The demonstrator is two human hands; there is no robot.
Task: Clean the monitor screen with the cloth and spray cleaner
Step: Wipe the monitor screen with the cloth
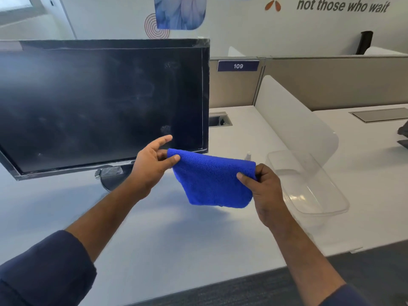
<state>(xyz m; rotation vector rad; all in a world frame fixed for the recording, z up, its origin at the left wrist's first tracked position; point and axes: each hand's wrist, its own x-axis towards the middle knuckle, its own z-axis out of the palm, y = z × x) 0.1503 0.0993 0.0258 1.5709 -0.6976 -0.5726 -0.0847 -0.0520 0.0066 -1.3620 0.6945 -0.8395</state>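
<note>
Above the white desk (167, 235), just right of the monitor's lower right corner: blue microfibre cloth (212, 182), folded, stretched between both hands and hanging clear of the desk. Left hand (152, 166) pinching the cloth's upper left corner between thumb and curled fingers, index finger extended and loose, pointing toward the screen. Right hand (262, 191) closed on the upper right corner, thumb pressed over the front of the fabric. Dark monitor (103, 102) at left on a round stand, tilted back, screen off and marked with smudges and streaks. Behind the cloth, only the small white top of a spray bottle (248, 155) visible. Right of the hands, a clear plastic tray (309, 184) on the desk, beside a white divider panel (291, 120). Dark blue sleeves pushed up both forearms.
</note>
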